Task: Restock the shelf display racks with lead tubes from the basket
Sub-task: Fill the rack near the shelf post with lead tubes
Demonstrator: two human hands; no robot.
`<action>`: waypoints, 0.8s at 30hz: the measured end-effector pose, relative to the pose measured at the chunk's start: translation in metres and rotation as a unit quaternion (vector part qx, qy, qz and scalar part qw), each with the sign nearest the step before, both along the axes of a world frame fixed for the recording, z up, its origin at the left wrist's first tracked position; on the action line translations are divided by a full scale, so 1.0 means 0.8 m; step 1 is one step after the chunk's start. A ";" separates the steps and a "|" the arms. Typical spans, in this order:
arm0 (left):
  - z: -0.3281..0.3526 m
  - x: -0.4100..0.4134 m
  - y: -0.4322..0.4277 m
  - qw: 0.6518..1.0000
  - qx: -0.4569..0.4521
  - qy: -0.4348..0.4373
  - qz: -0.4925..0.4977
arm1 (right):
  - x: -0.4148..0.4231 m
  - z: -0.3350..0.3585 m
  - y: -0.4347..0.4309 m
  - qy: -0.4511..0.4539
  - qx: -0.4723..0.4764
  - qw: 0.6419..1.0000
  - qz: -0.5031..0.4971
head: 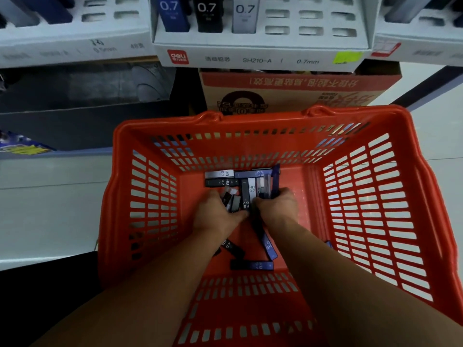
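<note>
Lead tubes (240, 182) lie in a loose heap on the floor of the red basket (250, 121), toward its far middle, with a few strays nearer: a blue tube (251, 265) lying flat, and another blue one (270, 247) slanting out from under the right forearm. Head view, looking down. Both arms are reaching into the basket. Left hand (216, 214) is clenched around a small bunch of black and grey tubes that stick out past its thumb. Right hand (278, 206) has its fingers curled over more tubes in the heap, a blue one standing on edge against them; how many it holds I cannot tell. Step in hand looks like gathering stock. Next move should call for lifting the handful clear and raising it to the white 0.7mm display rack (260, 47) at the far side, then dropping tubes upright, one per slot. Three tubes (208, 16), blue, black and grey, stand in the rack's left slots; the slots (309, 30) to their right are open. Tubes are slim, flat-sided hard plastic, printed HB 0.7. Basket is glossy moulded plastic with slatted walls. Rack looks like matt card. Printed cardboard carton (288, 88) sits beyond the basket.
</note>
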State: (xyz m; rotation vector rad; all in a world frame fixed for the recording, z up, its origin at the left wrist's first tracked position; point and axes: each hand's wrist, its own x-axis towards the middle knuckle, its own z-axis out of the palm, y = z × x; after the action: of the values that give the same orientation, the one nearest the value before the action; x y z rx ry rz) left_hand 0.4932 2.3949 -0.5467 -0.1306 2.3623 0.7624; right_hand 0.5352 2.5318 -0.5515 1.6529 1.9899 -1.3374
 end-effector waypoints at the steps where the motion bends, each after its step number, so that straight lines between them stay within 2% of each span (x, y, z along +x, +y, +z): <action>1: 0.000 -0.001 0.006 1.000 0.000 -0.004 0.015 | -0.002 0.004 0.001 0.013 -0.007 1.000 0.004; 5: 0.000 -0.002 0.028 0.995 0.047 -0.034 0.085 | -0.009 0.008 0.012 0.047 -0.059 0.997 0.000; 9: -0.004 0.001 0.032 0.987 0.087 -0.041 0.127 | -0.011 0.023 0.030 0.043 -0.126 0.991 0.020; 13: -0.010 0.003 0.029 0.984 0.104 -0.046 0.137 | -0.014 0.026 0.030 0.058 -0.181 0.981 0.028; 15: -0.009 0.001 0.031 0.987 0.092 -0.054 0.117 | -0.015 0.024 0.021 0.061 -0.189 0.979 0.032; 20: -0.005 0.005 0.035 0.988 0.100 -0.047 0.105 | -0.004 0.018 0.016 0.086 -0.141 0.986 -0.003; 24: 0.004 0.000 0.040 0.974 0.140 -0.107 0.140 | -0.001 0.016 0.027 0.089 -0.197 0.976 -0.015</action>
State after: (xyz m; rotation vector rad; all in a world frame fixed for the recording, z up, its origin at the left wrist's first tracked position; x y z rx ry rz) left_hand 0.4936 2.4271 -0.5433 -0.4113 2.0310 1.1485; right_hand 0.5341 2.5537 -0.5390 1.4254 1.6446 -1.8082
